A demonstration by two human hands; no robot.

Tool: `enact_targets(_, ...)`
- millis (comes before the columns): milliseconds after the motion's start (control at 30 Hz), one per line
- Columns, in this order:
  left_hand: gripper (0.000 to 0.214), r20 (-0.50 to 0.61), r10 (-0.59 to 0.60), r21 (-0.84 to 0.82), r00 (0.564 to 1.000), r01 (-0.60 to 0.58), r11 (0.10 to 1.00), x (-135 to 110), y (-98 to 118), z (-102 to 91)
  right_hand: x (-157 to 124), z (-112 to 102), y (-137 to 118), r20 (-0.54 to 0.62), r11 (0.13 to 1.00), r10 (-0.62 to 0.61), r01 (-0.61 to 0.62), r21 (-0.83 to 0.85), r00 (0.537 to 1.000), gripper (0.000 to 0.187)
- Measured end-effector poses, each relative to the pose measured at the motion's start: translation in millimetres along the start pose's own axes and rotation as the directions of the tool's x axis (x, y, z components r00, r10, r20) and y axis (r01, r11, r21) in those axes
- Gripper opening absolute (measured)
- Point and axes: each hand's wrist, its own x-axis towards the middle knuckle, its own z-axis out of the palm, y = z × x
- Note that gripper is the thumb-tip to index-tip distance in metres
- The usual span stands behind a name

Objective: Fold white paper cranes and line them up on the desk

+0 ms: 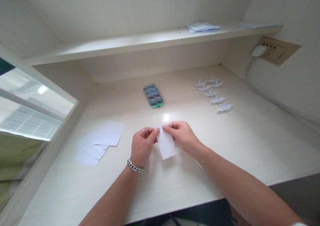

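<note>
Between my two hands is a narrow white rectangle of paper (167, 145), tilted slightly, its lower end hanging toward me. My left hand (143, 142) pinches its upper left edge between thumb and fingers; a ring and a chain bracelet are on that hand and wrist. On the upper right edge, my right hand (183, 136) grips the paper with the thumb on top and the fingers curled. Whether the paper is folded in layers I cannot tell. Loose white paper sheets (110, 134) lie overlapped to the left of my left hand.
Several folded paper cranes (211, 94) stand in a group at the back right of the desk (120, 99). A pixelated phone-like object (153, 96) lies behind my hands. Paper stacks (203, 27) rest on the shelf (112, 45). A charger (258, 51) with a cable fills a wall socket.
</note>
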Motion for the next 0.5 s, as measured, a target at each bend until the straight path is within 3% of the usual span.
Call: enact_targets(500,0.024,-0.066,-0.018,0.027,0.998,0.02,0.999,-2.9,6.0,3.6,-1.0,3.3,0.2,-0.015,0.999,0.018,-0.017,0.045,1.0,0.032)
